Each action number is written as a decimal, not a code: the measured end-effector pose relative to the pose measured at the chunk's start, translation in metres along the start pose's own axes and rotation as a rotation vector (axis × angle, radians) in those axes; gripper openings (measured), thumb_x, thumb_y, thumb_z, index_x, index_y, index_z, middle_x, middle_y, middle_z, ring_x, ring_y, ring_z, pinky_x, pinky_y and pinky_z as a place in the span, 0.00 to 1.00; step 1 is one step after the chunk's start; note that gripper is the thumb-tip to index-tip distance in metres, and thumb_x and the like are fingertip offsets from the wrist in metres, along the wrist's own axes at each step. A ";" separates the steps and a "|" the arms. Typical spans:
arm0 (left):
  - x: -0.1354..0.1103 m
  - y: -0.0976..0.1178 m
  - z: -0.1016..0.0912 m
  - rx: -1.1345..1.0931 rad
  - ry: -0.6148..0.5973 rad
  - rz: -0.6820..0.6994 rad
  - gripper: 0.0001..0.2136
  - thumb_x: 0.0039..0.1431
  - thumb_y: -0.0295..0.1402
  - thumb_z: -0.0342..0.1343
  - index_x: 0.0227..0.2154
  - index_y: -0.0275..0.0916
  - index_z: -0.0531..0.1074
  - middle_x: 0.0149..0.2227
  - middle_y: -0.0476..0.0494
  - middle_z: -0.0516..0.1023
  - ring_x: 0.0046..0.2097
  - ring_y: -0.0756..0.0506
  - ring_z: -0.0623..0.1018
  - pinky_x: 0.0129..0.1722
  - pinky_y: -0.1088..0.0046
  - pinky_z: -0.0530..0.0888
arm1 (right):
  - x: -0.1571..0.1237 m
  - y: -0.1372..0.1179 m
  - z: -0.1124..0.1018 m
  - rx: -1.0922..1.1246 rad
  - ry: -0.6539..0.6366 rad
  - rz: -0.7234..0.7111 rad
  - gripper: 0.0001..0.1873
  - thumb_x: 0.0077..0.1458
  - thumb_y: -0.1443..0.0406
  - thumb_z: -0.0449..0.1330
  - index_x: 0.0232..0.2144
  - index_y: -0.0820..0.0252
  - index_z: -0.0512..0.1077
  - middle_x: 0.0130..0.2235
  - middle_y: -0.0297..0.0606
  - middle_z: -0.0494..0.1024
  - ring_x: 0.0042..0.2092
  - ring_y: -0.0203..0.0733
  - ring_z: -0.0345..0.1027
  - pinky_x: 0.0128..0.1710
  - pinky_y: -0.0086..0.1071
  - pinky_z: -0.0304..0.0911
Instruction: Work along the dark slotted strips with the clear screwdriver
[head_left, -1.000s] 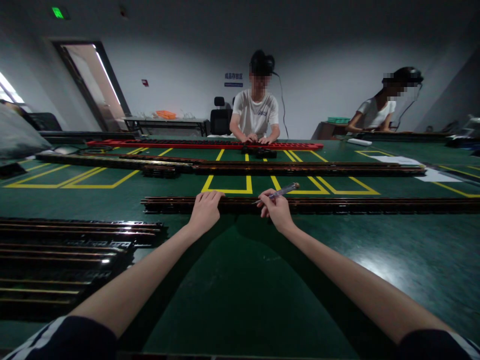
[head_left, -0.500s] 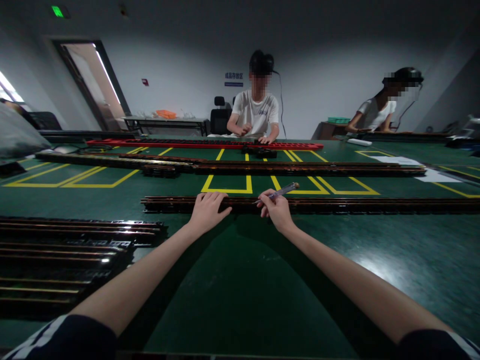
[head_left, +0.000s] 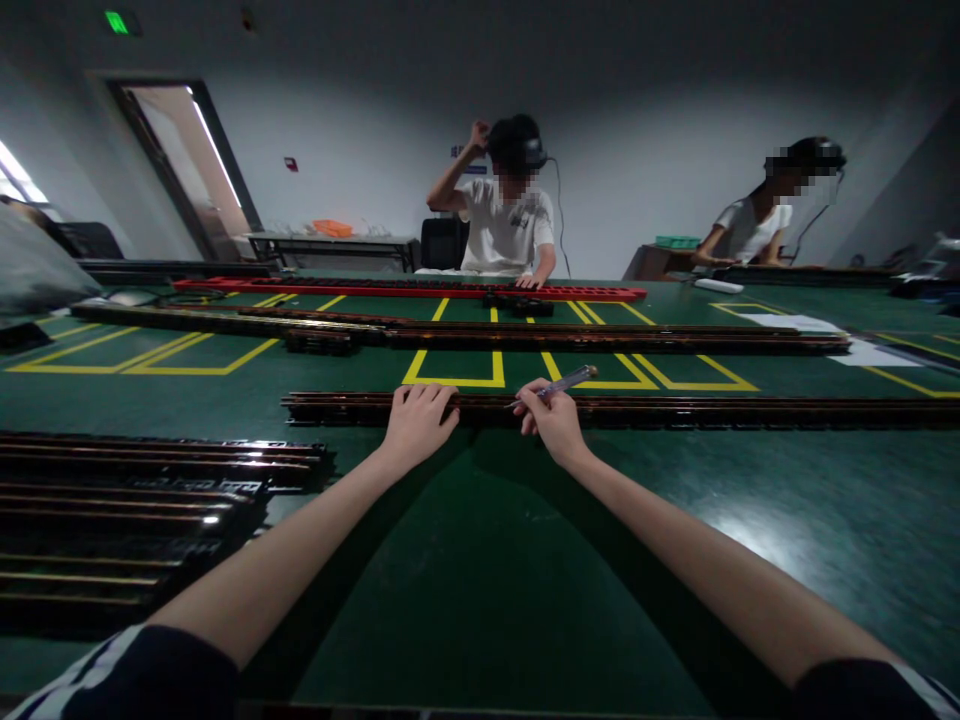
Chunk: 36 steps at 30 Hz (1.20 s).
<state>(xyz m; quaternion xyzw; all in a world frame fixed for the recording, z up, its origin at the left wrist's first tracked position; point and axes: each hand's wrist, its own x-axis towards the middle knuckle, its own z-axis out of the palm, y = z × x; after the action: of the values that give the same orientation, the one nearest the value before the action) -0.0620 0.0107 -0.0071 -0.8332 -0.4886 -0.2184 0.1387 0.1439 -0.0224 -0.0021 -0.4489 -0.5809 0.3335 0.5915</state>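
A long dark rail (head_left: 675, 410) lies across the green table (head_left: 480, 560) in front of me. My left hand (head_left: 415, 422) rests on the rail with its fingers laid over it. My right hand (head_left: 551, 418) sits on the same rail a little to the right, pinching a slim screwdriver (head_left: 559, 384) whose tip points left at the rail.
A stack of dark rails (head_left: 142, 510) lies at my left. More long rails (head_left: 465, 333) and a red rail (head_left: 420, 290) lie farther back among yellow floor-style markings. A person in a white shirt (head_left: 508, 225) sits opposite, another person (head_left: 757, 220) at the right.
My hands have barely moved; the left fingers shifted slightly on the rail. The person opposite has raised one arm to their head.
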 end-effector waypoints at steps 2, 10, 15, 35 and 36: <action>0.000 -0.001 0.000 0.002 0.006 0.000 0.16 0.62 0.36 0.44 0.48 0.39 0.68 0.46 0.40 0.75 0.49 0.40 0.71 0.51 0.57 0.62 | 0.000 0.000 0.000 -0.001 -0.002 -0.003 0.11 0.52 0.58 0.58 0.25 0.60 0.67 0.24 0.32 0.72 0.18 0.30 0.64 0.15 0.24 0.57; -0.002 0.001 -0.006 -0.016 -0.010 -0.025 0.17 0.60 0.29 0.42 0.49 0.40 0.68 0.49 0.40 0.74 0.51 0.40 0.70 0.52 0.56 0.62 | -0.002 -0.003 0.001 -0.024 0.000 -0.008 0.15 0.52 0.54 0.58 0.24 0.59 0.67 0.24 0.33 0.72 0.19 0.31 0.64 0.16 0.25 0.59; -0.002 0.001 -0.007 -0.025 -0.026 -0.044 0.18 0.58 0.26 0.40 0.49 0.40 0.68 0.49 0.40 0.74 0.51 0.40 0.70 0.52 0.57 0.62 | -0.001 -0.003 0.000 -0.035 0.006 -0.012 0.16 0.52 0.53 0.58 0.25 0.59 0.67 0.24 0.33 0.72 0.19 0.31 0.64 0.16 0.25 0.59; -0.002 0.004 -0.010 -0.015 -0.033 -0.044 0.19 0.58 0.24 0.40 0.49 0.38 0.68 0.49 0.39 0.74 0.51 0.40 0.70 0.53 0.56 0.62 | -0.001 -0.001 0.000 -0.040 0.045 -0.052 0.15 0.53 0.53 0.58 0.25 0.59 0.67 0.24 0.33 0.72 0.18 0.30 0.64 0.15 0.24 0.59; -0.002 0.003 -0.009 -0.018 -0.031 -0.043 0.19 0.58 0.24 0.40 0.49 0.38 0.68 0.49 0.39 0.74 0.51 0.40 0.70 0.53 0.56 0.62 | -0.001 -0.001 -0.001 -0.045 0.046 -0.056 0.16 0.53 0.53 0.57 0.25 0.59 0.67 0.24 0.33 0.72 0.18 0.30 0.64 0.15 0.24 0.59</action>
<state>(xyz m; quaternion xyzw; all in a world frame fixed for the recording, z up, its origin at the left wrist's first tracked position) -0.0620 0.0037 0.0002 -0.8270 -0.5067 -0.2126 0.1189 0.1441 -0.0240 -0.0021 -0.4533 -0.5870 0.2931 0.6034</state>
